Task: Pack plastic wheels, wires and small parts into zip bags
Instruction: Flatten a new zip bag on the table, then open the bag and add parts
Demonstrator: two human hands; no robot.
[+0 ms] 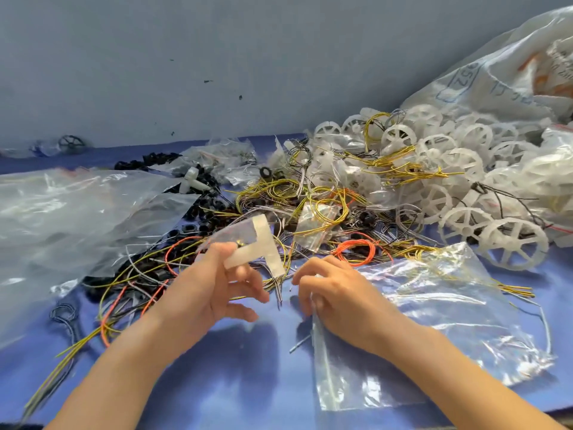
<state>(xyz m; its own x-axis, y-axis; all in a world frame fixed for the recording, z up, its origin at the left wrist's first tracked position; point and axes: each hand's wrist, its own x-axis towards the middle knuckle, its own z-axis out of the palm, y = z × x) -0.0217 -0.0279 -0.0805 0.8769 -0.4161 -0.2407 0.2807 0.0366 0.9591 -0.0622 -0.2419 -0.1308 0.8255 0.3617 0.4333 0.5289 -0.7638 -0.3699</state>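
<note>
My left hand [214, 283] pinches a white T-shaped plastic part [260, 243], lifted a little above the wire tangle. My right hand [335, 290] grips the edge of a clear zip bag [434, 321] that lies flat on the blue table [242, 377] to the right. Yellow, grey and orange wires [310, 200] are spread across the middle. White spoked plastic wheels [511, 243] are heaped at the right. Small black ring parts [201, 218] lie scattered at centre left.
A large crumpled clear plastic sheet [77, 218] covers the left side. A big printed plastic sack [511, 72] rises at the back right. Small filled bags [223, 156] lie at the back centre. A grey wall [186, 57] stands behind the table.
</note>
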